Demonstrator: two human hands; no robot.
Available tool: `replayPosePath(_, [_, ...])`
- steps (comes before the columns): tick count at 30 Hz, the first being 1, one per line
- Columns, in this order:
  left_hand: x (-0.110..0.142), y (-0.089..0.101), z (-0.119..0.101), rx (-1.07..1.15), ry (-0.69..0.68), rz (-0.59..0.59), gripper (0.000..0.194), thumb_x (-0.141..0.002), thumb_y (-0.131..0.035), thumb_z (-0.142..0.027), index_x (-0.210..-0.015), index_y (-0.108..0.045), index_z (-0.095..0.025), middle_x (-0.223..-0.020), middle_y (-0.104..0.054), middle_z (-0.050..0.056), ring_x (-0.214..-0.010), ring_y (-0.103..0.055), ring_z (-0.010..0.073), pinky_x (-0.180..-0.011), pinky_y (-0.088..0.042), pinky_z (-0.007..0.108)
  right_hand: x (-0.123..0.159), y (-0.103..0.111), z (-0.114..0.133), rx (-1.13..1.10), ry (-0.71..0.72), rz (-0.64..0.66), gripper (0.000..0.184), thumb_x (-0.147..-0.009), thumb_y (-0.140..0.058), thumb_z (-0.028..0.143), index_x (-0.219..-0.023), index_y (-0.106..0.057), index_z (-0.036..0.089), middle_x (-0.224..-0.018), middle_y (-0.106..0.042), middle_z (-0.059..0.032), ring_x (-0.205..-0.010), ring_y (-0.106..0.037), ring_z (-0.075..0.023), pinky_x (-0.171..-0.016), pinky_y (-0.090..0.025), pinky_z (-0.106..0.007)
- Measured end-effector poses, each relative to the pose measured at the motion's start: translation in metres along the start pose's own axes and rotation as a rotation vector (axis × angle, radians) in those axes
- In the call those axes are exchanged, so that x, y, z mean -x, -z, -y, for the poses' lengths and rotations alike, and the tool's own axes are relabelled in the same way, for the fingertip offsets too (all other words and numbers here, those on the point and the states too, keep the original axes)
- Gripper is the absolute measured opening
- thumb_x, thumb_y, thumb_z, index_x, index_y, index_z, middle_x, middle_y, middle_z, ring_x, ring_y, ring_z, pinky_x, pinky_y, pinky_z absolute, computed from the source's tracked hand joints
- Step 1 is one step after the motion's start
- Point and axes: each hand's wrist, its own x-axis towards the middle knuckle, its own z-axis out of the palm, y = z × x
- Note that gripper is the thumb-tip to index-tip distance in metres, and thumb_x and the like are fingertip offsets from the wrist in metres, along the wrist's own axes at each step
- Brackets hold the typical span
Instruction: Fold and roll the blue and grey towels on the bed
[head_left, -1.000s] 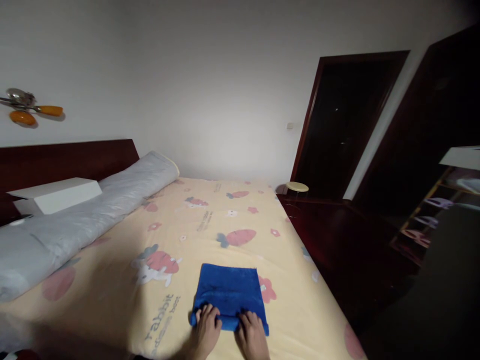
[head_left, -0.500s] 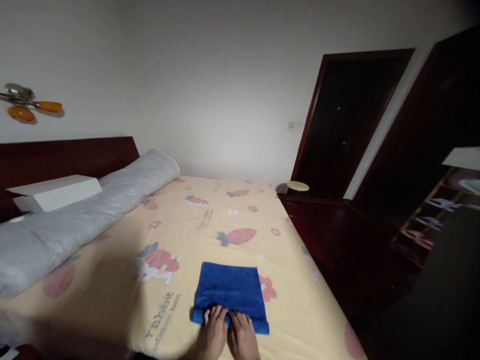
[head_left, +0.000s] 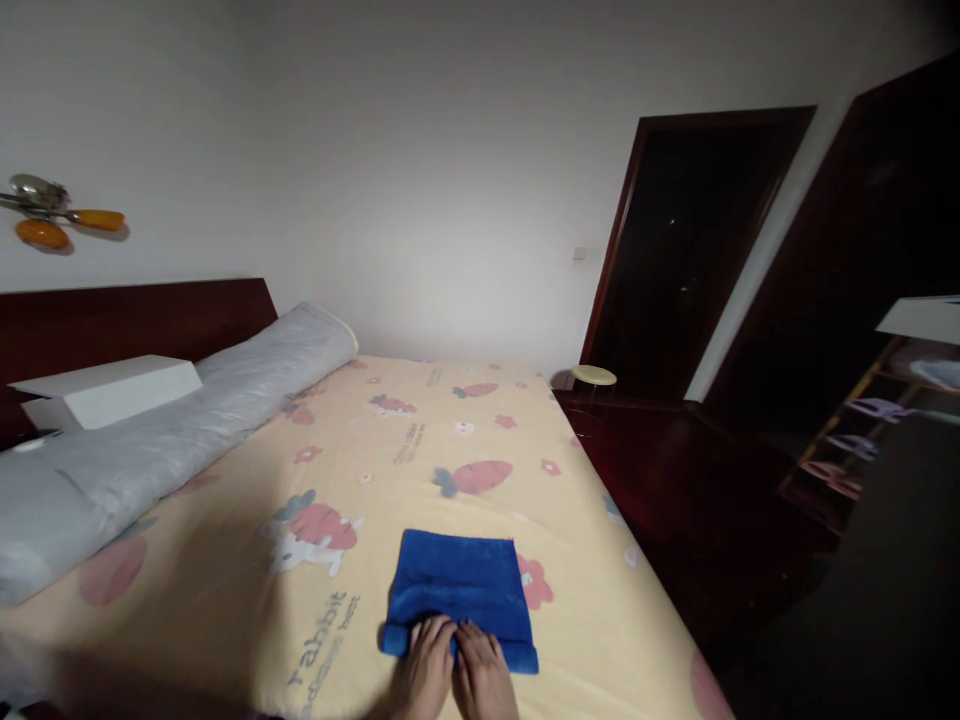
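A folded blue towel (head_left: 459,585) lies on the yellow bed sheet (head_left: 420,460) near the bed's front edge. My left hand (head_left: 424,672) and my right hand (head_left: 482,675) rest side by side on the towel's near edge. Their fingers press down on the rolled-up near hem, curled over it. The two hands touch each other at the middle of the towel.
A long grey bolster (head_left: 157,430) in plastic lies along the dark headboard (head_left: 127,315) at the left, with a white box (head_left: 105,390) behind it. A small round stool (head_left: 594,376) stands past the bed's right side by a dark doorway (head_left: 697,250). Shelves (head_left: 862,440) stand far right.
My hands have slid together from apart on the towel's near edge to touching at its middle. The towel has stayed in place.
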Motion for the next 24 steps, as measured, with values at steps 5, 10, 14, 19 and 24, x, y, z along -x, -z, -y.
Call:
replayPosePath(5, [-0.012,0.003,0.002,-0.009,0.068,0.131,0.053,-0.090,-0.036,-0.021,-0.141,-0.047,-0.028,-0.150,-0.047,0.002,-0.138,-0.042,0.0192,-0.115,-0.033,0.042,-0.015,-0.002,-0.010,0.046,-0.172,0.060,0.042,-0.095,-0.038,0.031,-0.130,-0.061,0.027,-0.135,-0.060,-0.0060,-0.128,-0.053,-0.0270,-0.105,-0.040,-0.046])
replayPosePath(10, [-0.014,0.019,0.038,-0.147,0.240,0.045,0.051,-0.093,-0.035,-0.035,-0.143,-0.044,-0.027,-0.153,-0.039,0.006,-0.141,-0.037,0.0263,-0.114,-0.028,0.056,-0.011,0.004,-0.050,0.122,-0.336,-0.052,0.044,-0.096,-0.036,0.036,-0.129,-0.061,0.023,-0.137,-0.058,-0.0092,-0.132,-0.048,-0.0306,-0.108,-0.034,-0.051])
replayPosePath(14, [-0.018,0.012,0.033,-0.153,0.226,-0.013,0.052,-0.089,-0.036,-0.020,-0.139,-0.050,-0.026,-0.149,-0.046,0.006,-0.138,-0.042,0.0258,-0.114,-0.030,0.055,-0.014,0.002,-0.038,0.098,-0.255,-0.055,0.043,-0.095,-0.039,0.031,-0.130,-0.061,0.020,-0.136,-0.058,-0.0105,-0.132,-0.048,-0.0282,-0.112,-0.031,-0.047])
replayPosePath(19, [-0.025,-0.006,0.005,0.037,-0.074,0.073,0.063,-0.082,-0.035,-0.007,-0.139,-0.050,-0.027,-0.145,-0.052,0.001,-0.134,-0.047,0.0146,-0.112,-0.040,0.033,-0.028,-0.004,0.002,-0.061,0.004,0.111,0.049,-0.090,-0.046,0.027,-0.139,-0.051,0.024,-0.140,-0.055,-0.0059,-0.129,-0.051,-0.0215,-0.106,-0.040,-0.034])
replayPosePath(24, [-0.021,0.008,0.029,-0.059,0.033,0.093,0.050,-0.094,-0.034,-0.033,-0.144,-0.041,-0.030,-0.152,-0.042,0.002,-0.140,-0.040,0.0211,-0.113,-0.036,0.047,-0.021,0.010,-0.027,0.059,-0.190,0.029,0.042,-0.097,-0.038,0.038,-0.129,-0.061,0.025,-0.136,-0.059,-0.0067,-0.128,-0.053,-0.0262,-0.103,-0.043,-0.043])
